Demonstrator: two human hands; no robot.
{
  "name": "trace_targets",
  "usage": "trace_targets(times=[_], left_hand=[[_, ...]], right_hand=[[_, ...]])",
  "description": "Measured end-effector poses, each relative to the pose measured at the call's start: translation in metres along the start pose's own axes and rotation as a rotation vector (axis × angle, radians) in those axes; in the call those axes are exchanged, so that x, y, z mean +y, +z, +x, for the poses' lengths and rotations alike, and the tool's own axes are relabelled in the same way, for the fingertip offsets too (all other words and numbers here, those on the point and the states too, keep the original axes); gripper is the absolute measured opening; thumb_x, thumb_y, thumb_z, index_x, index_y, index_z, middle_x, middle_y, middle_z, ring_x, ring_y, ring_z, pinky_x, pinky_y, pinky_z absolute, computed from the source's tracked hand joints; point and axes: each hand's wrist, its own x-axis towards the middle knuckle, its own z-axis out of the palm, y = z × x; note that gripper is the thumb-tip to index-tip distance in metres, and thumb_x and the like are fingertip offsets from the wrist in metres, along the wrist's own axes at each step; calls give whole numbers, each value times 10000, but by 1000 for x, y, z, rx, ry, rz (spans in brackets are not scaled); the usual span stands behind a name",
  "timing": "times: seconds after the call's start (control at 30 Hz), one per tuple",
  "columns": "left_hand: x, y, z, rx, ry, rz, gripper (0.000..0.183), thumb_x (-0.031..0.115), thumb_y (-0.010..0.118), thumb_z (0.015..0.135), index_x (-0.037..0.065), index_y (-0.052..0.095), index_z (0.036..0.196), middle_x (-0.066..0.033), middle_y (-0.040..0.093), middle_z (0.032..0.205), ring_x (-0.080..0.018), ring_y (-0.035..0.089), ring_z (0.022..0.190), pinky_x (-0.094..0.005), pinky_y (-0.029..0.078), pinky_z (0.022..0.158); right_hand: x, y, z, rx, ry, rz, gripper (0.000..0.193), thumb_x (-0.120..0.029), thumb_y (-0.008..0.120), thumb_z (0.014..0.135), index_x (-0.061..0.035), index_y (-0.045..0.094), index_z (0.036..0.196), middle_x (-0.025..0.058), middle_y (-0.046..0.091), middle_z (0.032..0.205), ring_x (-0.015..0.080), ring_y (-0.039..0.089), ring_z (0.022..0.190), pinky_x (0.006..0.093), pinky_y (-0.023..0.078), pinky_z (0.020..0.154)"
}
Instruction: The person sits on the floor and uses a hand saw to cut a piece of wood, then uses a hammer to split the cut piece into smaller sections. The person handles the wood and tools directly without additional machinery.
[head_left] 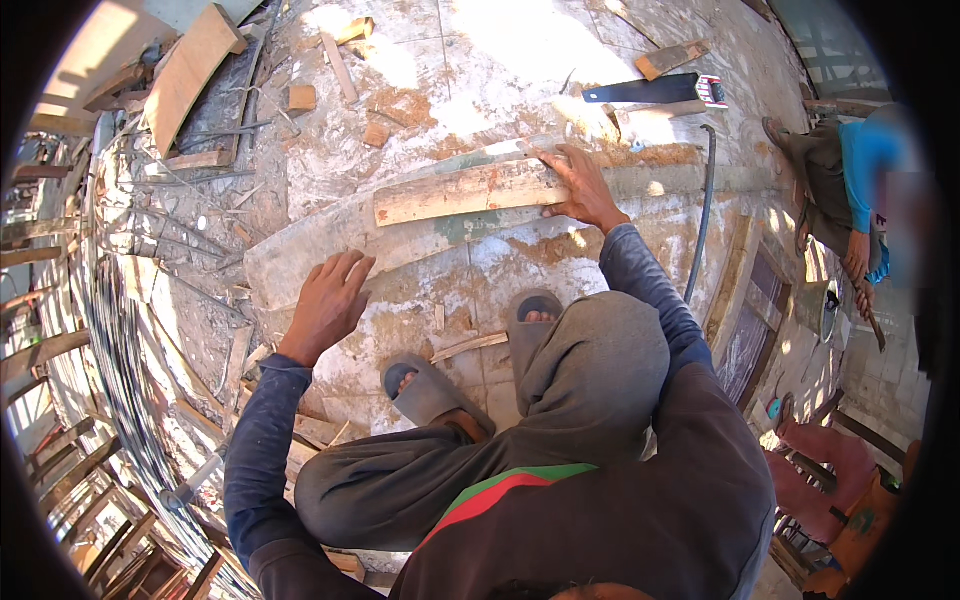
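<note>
The end of the short plank (455,197) is partly covered by the right hand (585,190), and what is done by the fingertips at its far edge is hard to make out. The middle of the long board (325,240) beneath is hidden by this plank. Under the left hand (328,305), the palm is not shown, so it cannot be told whether the board is touched. At the right rim, another person (860,175) is seen only in part, with the head blurred, and a thin stick (878,332) is held there. The orange object (870,525) in the lower right corner is cut by dark shadow, and its kind cannot be told.

The short plank is laid lengthwise upon the long board, in front of the knees. Its right end is gripped by the right hand, with the thumb at the near edge and the fingers across the far one. The left hand is held open, with loosely curved fingers and nothing grasped.

The plank's wood is pale, straight-edged and marked with reddish stains; the board is greyer, worn and dusty. Beyond them, a handsaw (640,91) with a dark flat blade is placed on the dirty tiled floor (500,95). Grey rubber-like sandals (436,393) are worn.
</note>
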Motion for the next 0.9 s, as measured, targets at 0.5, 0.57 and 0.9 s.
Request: trace_targets(times=[0.5,0.57,0.9], left_hand=[[-10,98,142,19,-273,-25,896,177,886,640,41,459,1417,-142,498,1365,-339,488,1246,-477,482,916],[-6,93,140,-14,-270,-88,900,187,893,625,41,474,1408,-136,516,1349,-332,490,1245,-468,474,927],[-14,92,134,43,-232,-163,870,112,884,602,-4,498,1372,-205,516,1362,-383,481,1262,-424,424,1060]], right_hand=[[13,31,-49,280,407,412,613,-473,645,901,-40,561,1327,190,562,1333,381,467,1277,463,362,1082],[12,36,-49,366,409,439,528,-411,641,906,-52,592,1291,186,601,1270,385,513,1215,463,389,1050],[16,38,-46,386,508,556,398,-325,619,908,-86,674,1221,187,654,1215,376,586,1152,438,442,1007]])
